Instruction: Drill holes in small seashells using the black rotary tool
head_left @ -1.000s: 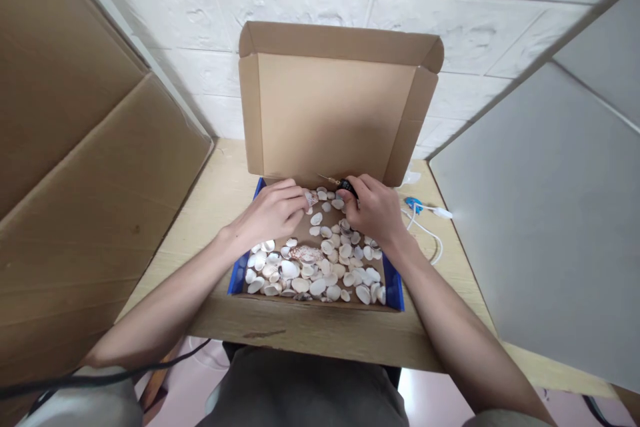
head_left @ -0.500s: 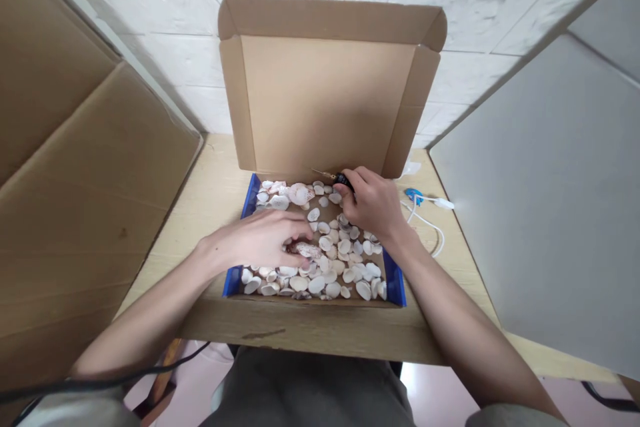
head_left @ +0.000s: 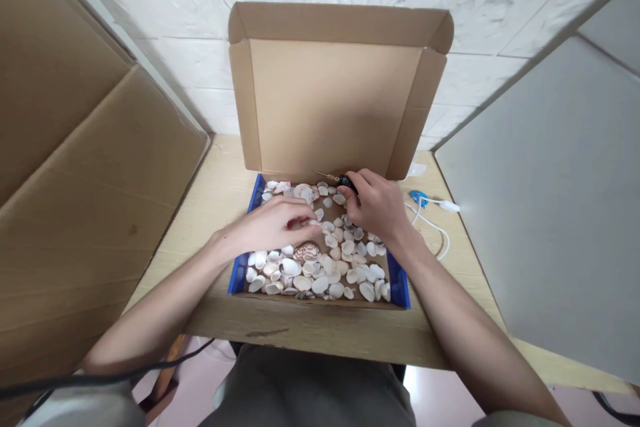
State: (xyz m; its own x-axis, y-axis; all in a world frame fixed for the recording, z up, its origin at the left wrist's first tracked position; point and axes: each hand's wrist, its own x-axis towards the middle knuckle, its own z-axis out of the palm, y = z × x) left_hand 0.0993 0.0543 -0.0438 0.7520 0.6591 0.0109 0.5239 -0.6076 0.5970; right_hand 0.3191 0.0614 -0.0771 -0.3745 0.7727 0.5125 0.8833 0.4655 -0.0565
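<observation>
An open cardboard box [head_left: 400,280] with blue outer walls lies on the wooden table, its lid [head_left: 335,100] standing upright at the back. Several small white and speckled seashells [head_left: 320,273] cover its floor. My left hand [head_left: 277,223] rests palm down over the shells in the middle, fingertips pinched on a small white shell [head_left: 314,222]. My right hand [head_left: 377,203] is closed around a small dark tool [head_left: 344,181] with a thin metal tip pointing left, at the box's far edge. A larger brown-speckled shell [head_left: 306,251] lies just below my left fingers.
A white cable with a blue connector [head_left: 419,198] lies on the table [head_left: 225,180] right of the box. Cardboard panels [head_left: 95,167] stand at the left, a grey panel [head_left: 545,193] at the right, a white brick wall behind. A black cable hangs off the near edge.
My left hand went from the far shells down to the middle of the box, then shifted slightly up and right, pinching a small shell. The right hand stayed put with the tool.
</observation>
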